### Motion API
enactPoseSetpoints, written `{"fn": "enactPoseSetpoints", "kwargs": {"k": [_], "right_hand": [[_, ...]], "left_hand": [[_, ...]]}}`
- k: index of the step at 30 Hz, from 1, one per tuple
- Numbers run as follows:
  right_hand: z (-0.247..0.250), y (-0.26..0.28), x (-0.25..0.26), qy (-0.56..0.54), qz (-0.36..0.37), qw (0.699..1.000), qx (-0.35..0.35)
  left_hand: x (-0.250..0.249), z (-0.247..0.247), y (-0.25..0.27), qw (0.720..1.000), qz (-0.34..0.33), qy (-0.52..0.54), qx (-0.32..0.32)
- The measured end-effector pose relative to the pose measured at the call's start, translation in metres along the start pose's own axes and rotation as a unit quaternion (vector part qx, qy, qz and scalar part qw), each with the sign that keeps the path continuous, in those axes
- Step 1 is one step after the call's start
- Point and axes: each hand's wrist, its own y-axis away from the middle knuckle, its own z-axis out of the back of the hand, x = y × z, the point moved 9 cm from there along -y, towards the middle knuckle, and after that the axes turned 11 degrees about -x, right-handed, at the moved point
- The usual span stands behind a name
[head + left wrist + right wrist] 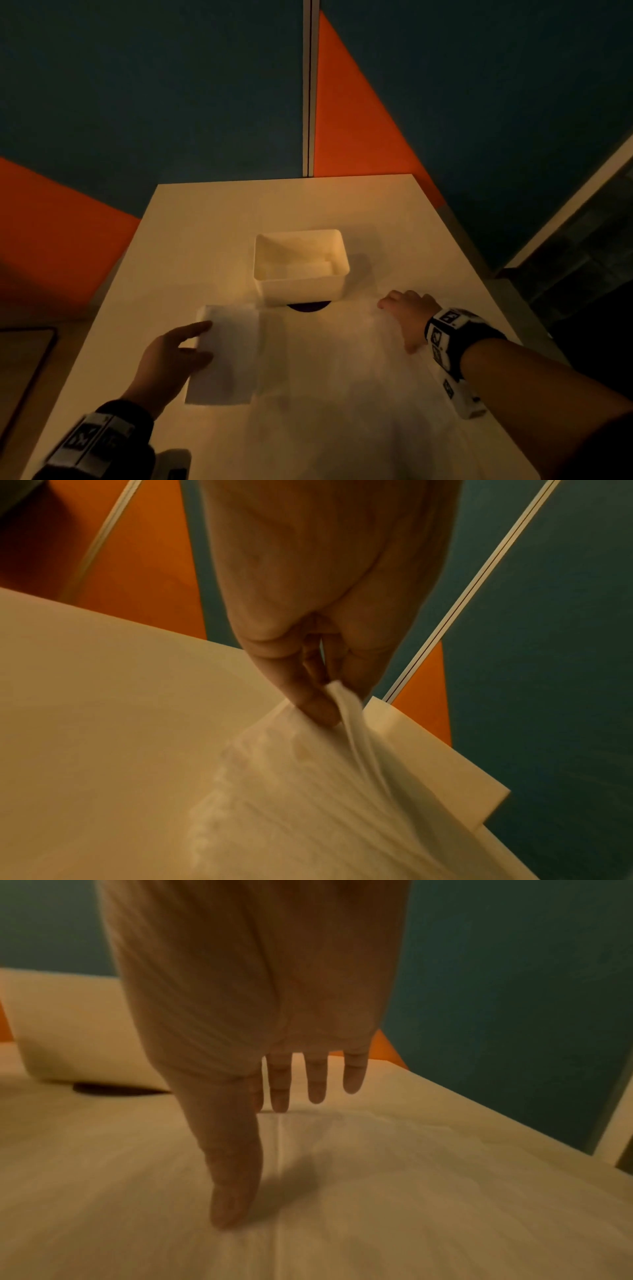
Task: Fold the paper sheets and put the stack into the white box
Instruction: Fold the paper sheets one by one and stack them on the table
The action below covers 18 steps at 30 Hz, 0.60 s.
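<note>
Spread flat over the near middle of the surface [191, 219], short of the white box [300, 265] at its centre: thin, limp paper sheets [342, 359], likely feather-light, easily creased and prone to sliding. Best taken by pinching a lifted edge while pinning the far side flat. Folded-over flap [227, 356] pinched between thumb and fingers of the left hand [168, 363], that grip narrow and holding paper; right hand [409, 313] pressed flat near the right edge, fingers straight, holding nothing.
</note>
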Motion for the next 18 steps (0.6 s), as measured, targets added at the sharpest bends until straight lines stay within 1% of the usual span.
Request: {"fn": "enactPoseSetpoints", "kwargs": {"k": [5, 8, 12, 18], "right_hand": [[0.001, -0.007, 0.002, 0.038, 0.005, 0.999, -0.006], [0.0, -0.008, 0.001, 0.042, 0.004, 0.999, -0.001], [0.003, -0.008, 0.002, 0.051, 0.01, 0.999, -0.009], [0.007, 0.0, -0.003, 0.003, -0.01, 0.999, -0.044]], "left_hand": [[-0.01, 0.003, 0.0, 0.997, -0.048, -0.048, -0.027], [-0.013, 0.005, -0.002, 0.995, -0.069, -0.065, -0.039], [-0.015, 0.003, -0.003, 0.991, -0.094, -0.089, -0.039], [-0.01, 0.0, -0.003, 0.989, -0.102, -0.102, -0.031]]}}
